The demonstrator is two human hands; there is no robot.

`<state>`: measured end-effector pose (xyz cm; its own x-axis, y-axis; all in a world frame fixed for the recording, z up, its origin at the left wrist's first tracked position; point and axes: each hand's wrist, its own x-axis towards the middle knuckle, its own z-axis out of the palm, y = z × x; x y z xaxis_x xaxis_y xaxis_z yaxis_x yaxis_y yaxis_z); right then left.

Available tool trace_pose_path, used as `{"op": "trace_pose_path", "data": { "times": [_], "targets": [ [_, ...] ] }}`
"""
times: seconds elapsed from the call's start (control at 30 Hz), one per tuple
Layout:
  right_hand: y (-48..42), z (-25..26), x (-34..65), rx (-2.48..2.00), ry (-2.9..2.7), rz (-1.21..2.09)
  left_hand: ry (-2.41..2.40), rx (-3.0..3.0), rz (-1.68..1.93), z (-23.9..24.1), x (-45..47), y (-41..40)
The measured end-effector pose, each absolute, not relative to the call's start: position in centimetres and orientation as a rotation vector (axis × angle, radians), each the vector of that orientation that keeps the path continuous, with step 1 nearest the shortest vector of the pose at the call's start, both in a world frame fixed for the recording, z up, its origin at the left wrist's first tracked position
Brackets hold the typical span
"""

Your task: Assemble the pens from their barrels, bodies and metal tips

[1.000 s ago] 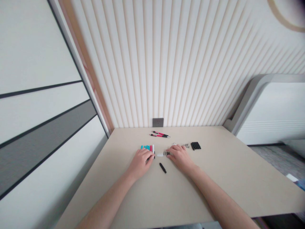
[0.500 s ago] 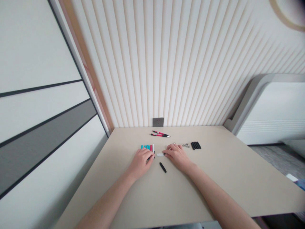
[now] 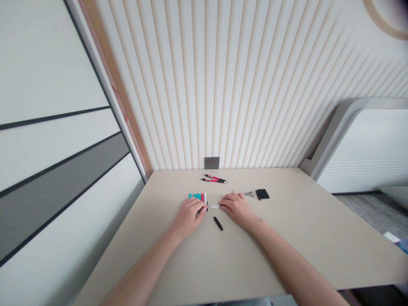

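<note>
The right hand (image 3: pixel 237 208) lies on the bench (image 3: pixel 287 238), its fingertips touching the white parts (image 3: pixel 214 206) between both hands. The left hand (image 3: pixel 188 214) curls over the barrels (image 3: pixel 196 196). Whether either hand grips anything cannot be told. This seems a picking step, and lifting one part calls for a fine pinch.

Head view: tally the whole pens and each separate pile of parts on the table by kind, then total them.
Red-and-black pens: 2
Row of coloured tubes: 1
Pile of white bits: 1
Pile of silver bits: 1
Pile of black sleeves: 1
Lone black piece: 1
Total: 7
Hidden parts left out.
</note>
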<state>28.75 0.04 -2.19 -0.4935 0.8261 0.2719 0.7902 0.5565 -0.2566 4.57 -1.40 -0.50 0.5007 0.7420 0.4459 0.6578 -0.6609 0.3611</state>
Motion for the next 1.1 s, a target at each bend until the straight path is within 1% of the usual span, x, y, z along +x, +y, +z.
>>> {"op": "trace_pose_path", "data": {
  "times": [0.43,0.9,1.1],
  "targets": [
    [-0.1,-2.1,29.1,-1.295,-2.381,0.232,1.234,2.594,0.870,-0.5,4.6,-1.4],
    [-0.9,-1.4,30.3,-1.414,-2.312,0.186,1.243,2.607,0.906,-0.7,4.5,-1.2],
    [-2.4,-0.2,29.3,-1.211,-2.376,0.335,1.436,2.553,0.912,-0.7,4.1,-1.0]
  ]
}}
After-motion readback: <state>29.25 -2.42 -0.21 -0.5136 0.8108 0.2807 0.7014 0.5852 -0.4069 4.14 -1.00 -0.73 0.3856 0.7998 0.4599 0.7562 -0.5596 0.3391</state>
